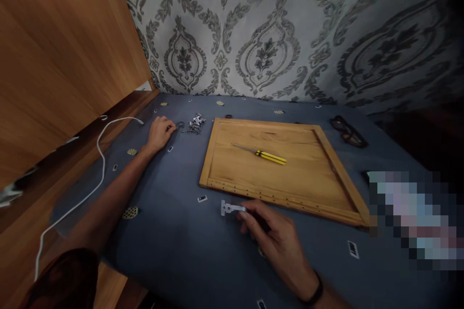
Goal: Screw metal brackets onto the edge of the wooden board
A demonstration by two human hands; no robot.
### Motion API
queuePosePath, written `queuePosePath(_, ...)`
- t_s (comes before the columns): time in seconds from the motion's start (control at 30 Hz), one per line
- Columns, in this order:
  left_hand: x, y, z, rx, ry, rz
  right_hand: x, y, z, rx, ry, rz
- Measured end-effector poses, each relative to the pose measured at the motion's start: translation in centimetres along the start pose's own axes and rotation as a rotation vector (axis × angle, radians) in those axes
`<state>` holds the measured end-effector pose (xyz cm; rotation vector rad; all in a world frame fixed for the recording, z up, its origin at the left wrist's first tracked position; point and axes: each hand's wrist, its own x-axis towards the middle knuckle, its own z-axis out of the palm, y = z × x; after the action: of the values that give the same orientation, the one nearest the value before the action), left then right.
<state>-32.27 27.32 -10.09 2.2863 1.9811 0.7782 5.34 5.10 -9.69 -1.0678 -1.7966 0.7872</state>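
My right hand (273,241) is closed in a pinch in front of the wooden panel. Between its thumb and fingers is a small silver metal hook (228,208), with a flat T-shaped plate that has holes in it and points left. My left hand (160,133) reaches far out on the left, fingers closed at a curved metal hook (180,125) on the cloth. Just right of that hook lies a pile of small screws (195,124). The framed wooden panel (290,137) lies flat, a row of small holes along its near edge. Across it rests a yellow-handled screwdriver (270,156).
Dark eyeglasses (348,131) lie behind the panel's right side. A blurred-out object (416,217) is at the right edge. A white cable (103,164) runs along the left, beside a wooden cabinet (65,58). A patterned wall (264,48) closes off the back.
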Motion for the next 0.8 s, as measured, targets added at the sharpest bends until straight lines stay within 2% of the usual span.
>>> queuePosePath(0.27,-1.7,3.4,0.2,0.134,0.019,0.205,0.1,-0.2,-0.1,0.0,-0.004,0.01)
queuePosePath(0.53,-1.0,8.0,1.0,0.198,-0.044,0.413,0.1,-0.3,-0.1,0.012,-0.014,0.022)
queuePosePath(0.67,-0.2,9.2,1.2,0.227,-0.099,0.464,0.0,-0.1,-0.2,0.024,-0.02,0.027)
queuePosePath(0.8,0.1,9.5,1.1,0.229,-0.135,0.477,0.0,-0.2,-0.3,0.044,-0.036,0.043)
